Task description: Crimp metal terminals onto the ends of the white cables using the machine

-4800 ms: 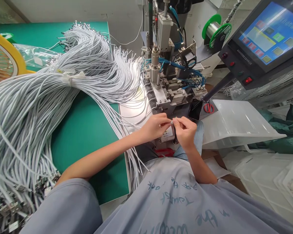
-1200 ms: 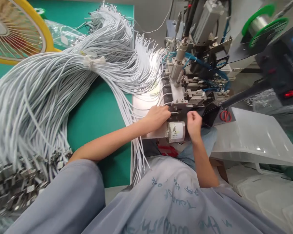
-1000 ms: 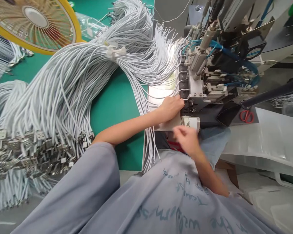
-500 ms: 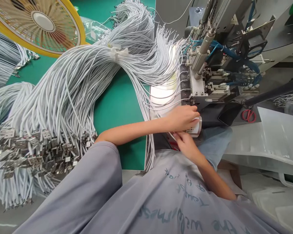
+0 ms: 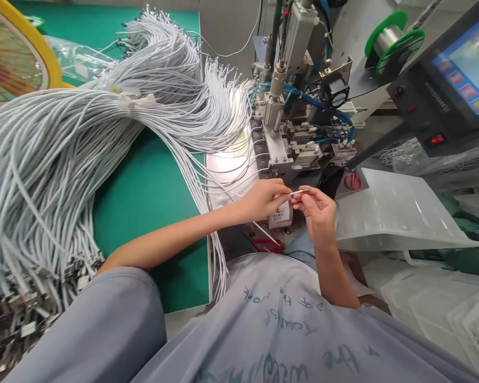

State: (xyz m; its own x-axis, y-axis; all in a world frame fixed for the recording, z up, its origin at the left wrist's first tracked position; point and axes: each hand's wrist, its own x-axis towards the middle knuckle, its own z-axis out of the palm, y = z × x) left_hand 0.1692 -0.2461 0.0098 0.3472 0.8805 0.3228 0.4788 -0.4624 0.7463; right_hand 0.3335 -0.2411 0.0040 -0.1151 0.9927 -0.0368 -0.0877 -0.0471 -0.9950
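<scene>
In front of the machine, both my hands meet over a white cable. My left hand pinches it close to its end between thumb and fingers. On the other side, my right hand has its fingertips closed on the cable's tip, which looks dark and greenish; its exact shape is too small to tell. Close beyond my left hand is the machine's front block, with several white cables running into its dark slots. A large tied bundle of white cables lies on the green table to the left.
A yellow fan stands at upper left. Metal connectors cluster at lower left. Red-handled scissors lie right of the machine, near a translucent plastic sheet. At upper right are a wire spool and a screen.
My right hand has come up from below my left hand to meet its fingertips at the cable end. The view has swung right, bringing the screen and spool into sight.
</scene>
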